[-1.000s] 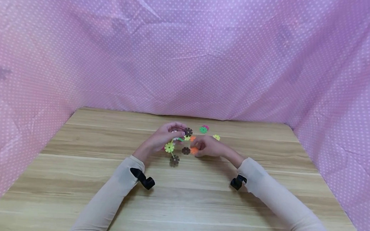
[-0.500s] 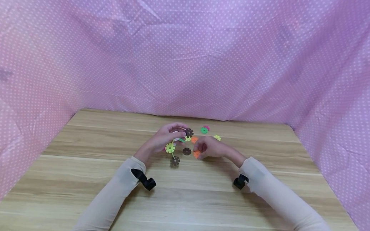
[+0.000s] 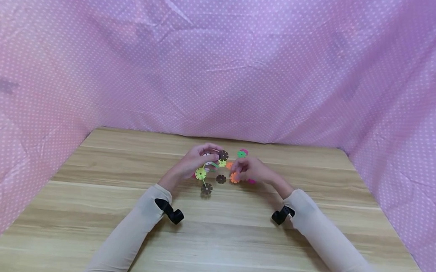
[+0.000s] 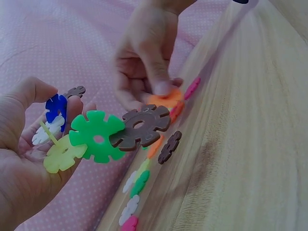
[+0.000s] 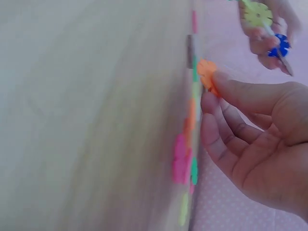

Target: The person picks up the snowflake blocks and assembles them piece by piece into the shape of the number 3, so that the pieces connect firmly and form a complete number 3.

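Note:
My left hand (image 3: 195, 162) holds a chain of interlocking snowflake discs, pinching it near the blue disc (image 4: 57, 107). Along this chain come a white disc (image 4: 48, 131), a yellow disc (image 4: 62, 156), a green disc (image 4: 86, 139) and a brown disc (image 4: 149, 122) at the near end. A dark brown disc (image 3: 223, 155) sticks out past the fingertips. To the right, my right hand (image 3: 251, 171) pinches an orange disc (image 5: 208, 74) between thumb and fingers, raised above the table. In the left wrist view this orange disc overlaps the chain's brown end.
Loose discs lie on the wooden table (image 3: 211, 236) around the hands: a brown one (image 3: 220, 179), an orange one (image 3: 229, 165), a green one (image 3: 242, 153) and a magenta one (image 3: 251, 181), among several others. A pink dotted curtain (image 3: 222, 69) hangs behind the table.
My right hand has lifted the orange disc off the table and shifted slightly right and up, uncovering a magenta disc beneath. The left hand keeps its chain nearly still.

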### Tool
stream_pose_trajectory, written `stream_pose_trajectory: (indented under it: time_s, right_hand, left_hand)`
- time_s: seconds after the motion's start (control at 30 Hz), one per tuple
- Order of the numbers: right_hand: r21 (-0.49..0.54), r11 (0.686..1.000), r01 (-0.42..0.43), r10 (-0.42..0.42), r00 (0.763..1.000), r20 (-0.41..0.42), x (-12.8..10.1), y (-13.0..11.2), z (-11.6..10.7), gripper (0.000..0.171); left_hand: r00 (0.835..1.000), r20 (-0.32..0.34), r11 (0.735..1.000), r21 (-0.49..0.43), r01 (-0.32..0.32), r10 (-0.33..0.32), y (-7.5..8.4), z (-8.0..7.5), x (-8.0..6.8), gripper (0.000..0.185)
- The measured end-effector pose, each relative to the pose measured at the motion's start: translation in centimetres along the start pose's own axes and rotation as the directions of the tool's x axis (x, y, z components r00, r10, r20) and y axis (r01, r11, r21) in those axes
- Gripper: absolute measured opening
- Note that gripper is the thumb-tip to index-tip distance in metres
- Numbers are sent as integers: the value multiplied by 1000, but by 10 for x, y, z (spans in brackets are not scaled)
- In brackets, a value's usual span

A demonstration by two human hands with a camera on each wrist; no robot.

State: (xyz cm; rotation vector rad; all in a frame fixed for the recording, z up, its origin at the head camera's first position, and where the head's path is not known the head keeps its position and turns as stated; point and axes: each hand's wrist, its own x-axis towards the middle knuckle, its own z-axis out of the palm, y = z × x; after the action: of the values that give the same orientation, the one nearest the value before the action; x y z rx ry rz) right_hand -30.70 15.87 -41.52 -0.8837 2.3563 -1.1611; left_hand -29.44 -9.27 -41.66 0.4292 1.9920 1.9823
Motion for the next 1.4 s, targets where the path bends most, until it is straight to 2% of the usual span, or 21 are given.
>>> stream_pose_trajectory:
  time_s: [0.13,0.3,0.43,0.67,0.93,1.1,1.23,1.4]
  right_hand:
    - [47,999,-14,20,992,-127,2,-4,-5,20]
    - [144,989,37,6,959,-284,2,-12,-10,21]
    - [191,980,59,14,935,-355,1,-17,-9,22]
    - [222,968,119,-17,910,-414,2,-23,-4,16]
    - [193,969,156,-51,886,-460,4,-25,1,12]
    - [170,972,164,-62,871,-487,5,-25,4,11]
    - [167,965,203,-95,861,-499,6,-24,8,11]
    - [149,963,226,-125,859,-496,6,-23,12,9]
  left_hand:
    - [1000,-5,1000,-12,-3,3,2,0,0,35]
    - [1000,-8,999,-51,1,-1,2,2,-1,34]
    - [1000,-6,998,-66,6,-7,1,3,0,33]
    - [1000,-5,997,-82,3,-4,1,3,-1,34]
    - [1000,-6,993,-121,7,-8,2,5,0,33]
    - [999,-25,987,-159,24,-29,1,8,1,29]
    - [998,-38,985,-168,33,-40,1,10,2,21]
    - [997,-36,983,-174,56,-63,0,12,1,15]
